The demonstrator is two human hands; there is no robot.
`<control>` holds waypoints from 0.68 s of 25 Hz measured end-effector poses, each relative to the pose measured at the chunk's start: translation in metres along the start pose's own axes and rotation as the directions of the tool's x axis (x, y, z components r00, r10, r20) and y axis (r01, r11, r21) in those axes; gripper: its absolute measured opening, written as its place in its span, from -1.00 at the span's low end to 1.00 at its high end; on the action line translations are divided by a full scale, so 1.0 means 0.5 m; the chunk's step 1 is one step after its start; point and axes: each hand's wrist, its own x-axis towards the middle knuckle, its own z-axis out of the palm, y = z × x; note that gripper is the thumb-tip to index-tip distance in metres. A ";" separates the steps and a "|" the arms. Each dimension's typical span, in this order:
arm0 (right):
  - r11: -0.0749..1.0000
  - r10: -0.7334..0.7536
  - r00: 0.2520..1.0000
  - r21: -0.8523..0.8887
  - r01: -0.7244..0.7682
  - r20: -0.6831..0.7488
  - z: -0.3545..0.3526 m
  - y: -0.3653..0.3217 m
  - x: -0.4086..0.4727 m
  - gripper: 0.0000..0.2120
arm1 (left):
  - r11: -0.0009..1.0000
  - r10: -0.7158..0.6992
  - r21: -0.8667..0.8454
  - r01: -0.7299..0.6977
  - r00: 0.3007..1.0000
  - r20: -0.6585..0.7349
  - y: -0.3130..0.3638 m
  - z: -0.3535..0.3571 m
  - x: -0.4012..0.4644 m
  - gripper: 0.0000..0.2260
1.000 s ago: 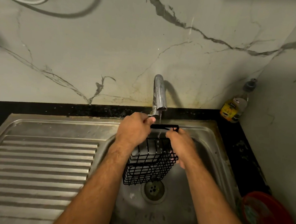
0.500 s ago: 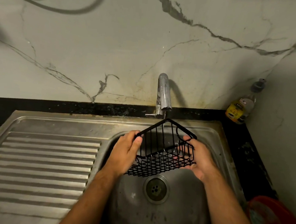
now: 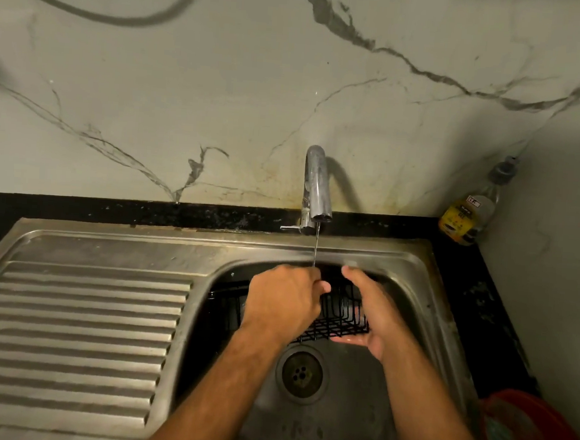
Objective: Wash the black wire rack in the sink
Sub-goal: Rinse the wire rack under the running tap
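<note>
Both your grips hold the black wire rack (image 3: 338,314), left hand (image 3: 281,303) curled over it, right hand (image 3: 376,317) cradling beneath, keeping it under the tap (image 3: 316,187) stream.

— Where's the rack (image 3: 338,317)?
— In the sink (image 3: 412,266), above the drain, near the back wall. Black wire grid, tilted, partly hidden.
— The sink?
— Stainless steel, basin dark and wet.
</note>
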 end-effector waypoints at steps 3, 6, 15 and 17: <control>0.999 -0.033 0.998 0.034 0.035 -0.058 0.005 0.031 0.005 -0.64 | 0.995 -0.003 -0.095 0.008 0.998 0.056 -0.018 0.017 -0.025 -0.61; 0.994 -0.091 0.994 0.058 0.095 -0.064 0.006 0.069 0.008 -0.68 | 0.976 -0.153 -0.133 0.169 0.980 0.127 -0.074 0.033 -0.048 -0.65; 0.954 -0.254 0.967 0.168 0.248 0.016 -0.006 0.116 -0.029 -0.67 | 0.253 -0.653 -0.725 0.641 0.666 0.361 -0.163 0.067 -0.141 -0.34; 0.927 -0.317 0.948 0.213 0.308 0.012 -0.014 0.124 -0.035 -0.54 | -0.100 -0.538 -0.750 0.654 0.599 0.594 -0.184 0.078 -0.170 -0.71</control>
